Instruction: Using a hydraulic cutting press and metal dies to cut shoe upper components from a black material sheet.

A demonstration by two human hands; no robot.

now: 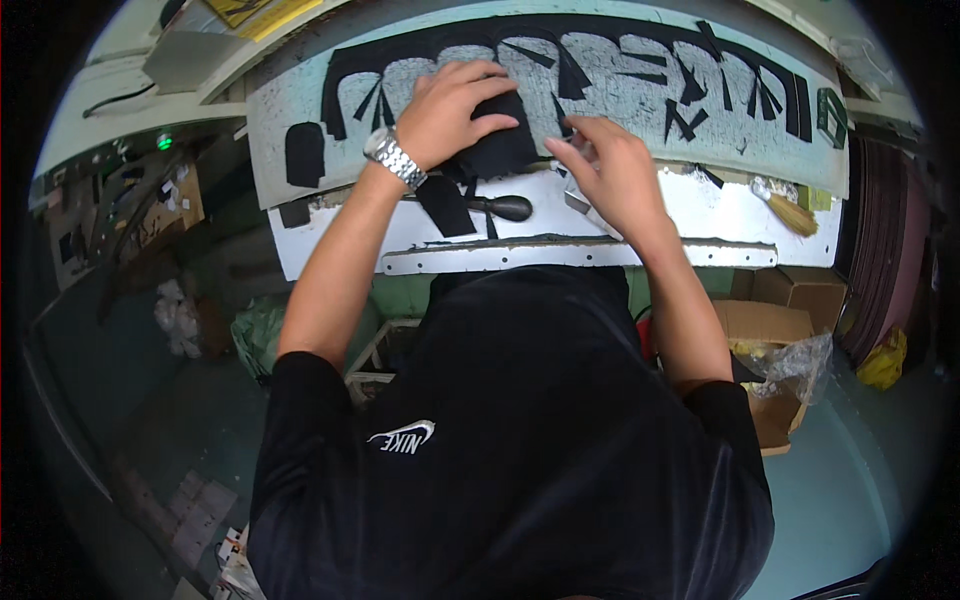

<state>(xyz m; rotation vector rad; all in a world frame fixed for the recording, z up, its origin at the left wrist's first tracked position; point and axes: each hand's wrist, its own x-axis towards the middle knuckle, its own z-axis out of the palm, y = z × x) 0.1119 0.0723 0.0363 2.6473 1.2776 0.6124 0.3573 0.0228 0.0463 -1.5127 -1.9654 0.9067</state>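
My left hand [455, 112], with a metal-banded watch at the wrist, lies over a black, round-topped piece of sheet material [500, 150]. Its fingers are stretched out and the thumb rests on the piece. Just right of that piece is my right hand [612, 165], fingers loosely bent, with a gap between thumb and forefinger. A small grey block [578, 201] shows partly beneath the right hand. Below the left hand lies a tool with a dark bulbous handle [510, 208], partly covered by a black strip [447, 205].
A black sheet with arched cut-outs [420, 48] spans the scuffed pale board [270, 110], with several black offcuts [683, 120] scattered on it. A bristle brush [790, 212] and a green block [831, 116] are at the right. An opened cardboard box [760, 322] stands below.
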